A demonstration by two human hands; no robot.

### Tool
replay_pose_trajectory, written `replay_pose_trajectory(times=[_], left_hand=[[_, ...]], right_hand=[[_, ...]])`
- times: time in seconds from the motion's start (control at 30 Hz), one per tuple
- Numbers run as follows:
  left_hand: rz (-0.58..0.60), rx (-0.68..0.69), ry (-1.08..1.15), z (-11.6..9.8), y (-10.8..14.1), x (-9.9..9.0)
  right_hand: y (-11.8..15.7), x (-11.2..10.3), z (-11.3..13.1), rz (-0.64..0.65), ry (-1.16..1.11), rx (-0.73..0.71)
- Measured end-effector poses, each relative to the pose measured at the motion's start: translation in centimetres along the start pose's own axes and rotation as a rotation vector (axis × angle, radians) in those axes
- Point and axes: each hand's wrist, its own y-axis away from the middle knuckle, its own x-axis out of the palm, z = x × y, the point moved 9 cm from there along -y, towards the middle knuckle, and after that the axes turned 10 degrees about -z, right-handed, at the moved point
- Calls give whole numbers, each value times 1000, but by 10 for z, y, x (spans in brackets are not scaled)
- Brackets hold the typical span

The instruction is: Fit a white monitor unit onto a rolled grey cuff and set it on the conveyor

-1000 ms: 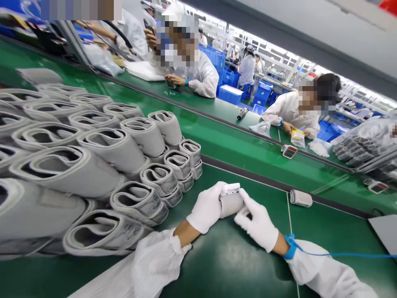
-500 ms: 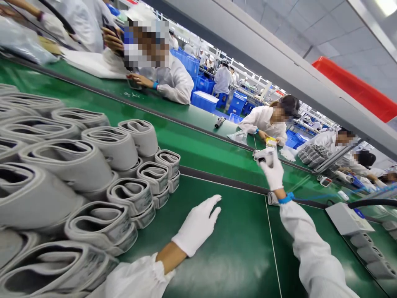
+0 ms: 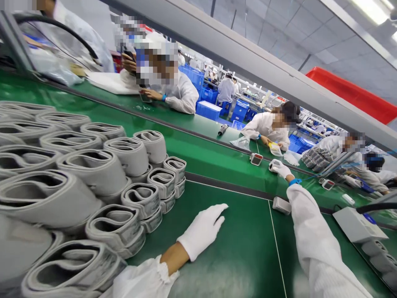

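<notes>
My left hand point(image 3: 203, 231), in a white glove, rests over the green mat point(image 3: 242, 252) with fingers stretched and nothing in them. Far forward on the right, my gloved right hand point(image 3: 281, 169) is closed on a small grey-white device point(image 3: 274, 165) at the green belt point(image 3: 204, 153). Another device with a red-framed face point(image 3: 256, 159) stands on the belt to its left. Nearer me, a folded grey cuff point(image 3: 282, 205) lies at the mat's far edge, below my right wrist. Rolled grey cuffs point(image 3: 111, 227) are stacked in rows left of my left hand.
Across the belt, a person point(image 3: 181, 93) holds a phone, and another person point(image 3: 268, 126) handles a yellow-white packet point(image 3: 275, 149). A white box point(image 3: 359, 223) and more cuffs stand at right. A grey beam point(image 3: 248, 54) crosses overhead, with a red bin point(image 3: 347, 95) above.
My right hand has moved down and slightly right onto the belt with a device. The red-faced device left of it now shows clearly. The view has shifted; my left hand remains spread.
</notes>
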Motion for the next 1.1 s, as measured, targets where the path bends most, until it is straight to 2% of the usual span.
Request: replay_pose_trajectory(times=[0.07, 0.13, 0.2, 0.27, 0.3, 0.37, 0.43, 0.47, 0.53, 0.6, 0.67, 0.77, 0.83, 0.97, 1.1], left_hand=[[1, 15, -18, 0, 1, 1], [-6, 45, -38, -1, 4, 3], [-9, 82, -61, -3, 8, 7], [-9, 99, -74, -4, 13, 12], [-2, 97, -73, -5, 15, 14], [23, 76, -56, -6, 19, 17], [54, 26, -10, -8, 21, 19], [55, -15, 25, -8, 22, 19], [16, -111, 104, -7, 22, 15], [-44, -179, 164, -7, 22, 10], [-74, -203, 178, -8, 23, 7], [-118, -222, 143, -6, 24, -1], [-154, -240, 103, -4, 24, -11], [-160, -304, 20, -2, 25, -22], [-151, -395, 10, -1, 25, -25]], right_hand=[[5, -18, -14, 128, -1, 10], [24, -37, -30, 262, 3, 31], [60, -48, -45, 398, 10, 59], [104, -47, -52, 501, 27, 44], [126, -40, -51, 545, 51, -13], [156, -26, -47, 452, 84, -63], [182, 0, -39, 384, 32, -43], [194, 16, -31, 361, -133, 18], [218, 54, -9, 408, -582, 207], [245, 94, 27, 557, -906, 341], [267, 121, 68, 709, -1049, 367], [277, 134, 110, 728, -1046, 246], [277, 137, 121, 703, -1020, 194], [277, 143, 111, 710, -1034, 276], [288, 156, 97, 785, -1092, 511]])
